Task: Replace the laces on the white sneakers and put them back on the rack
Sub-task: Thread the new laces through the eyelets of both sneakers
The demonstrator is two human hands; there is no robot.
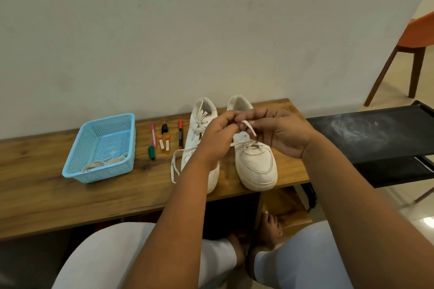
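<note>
While held up over the two shoes, left hand [217, 135] and right hand [277, 132] both curled, fingertips meeting on a flat off-white lace end [249, 127]; left thumb and forefinger pinching it, right fingers closed round it from the other side. Same lace running down into the lowest eyelets of the right-side white leather sneaker [254, 162], otherwise mostly unlaced, toe toward the person, standing upright on the long brown wooden bench [35, 195]. Just beside it, on the left, the second white leather sneaker [197, 148], laced in its upper part, partly hidden behind the left wrist, with a loose off-white lace tail [175, 166] trailing off its side onto the wood. Farther left, a small row of markers: pink pen [153, 135], green capped marker [151, 153], black cap [164, 128], two short orange tubes [164, 144], red-and-black marker [180, 134]. Beyond those, a light blue perforated plastic basket [77, 159] holding a coil of pale laces [103, 162] at its near end. To the right of the bench, a black fabric rack shelf [375, 136]; behind that, an orange chair with wooden legs [413, 37] near the plain wall.
</note>
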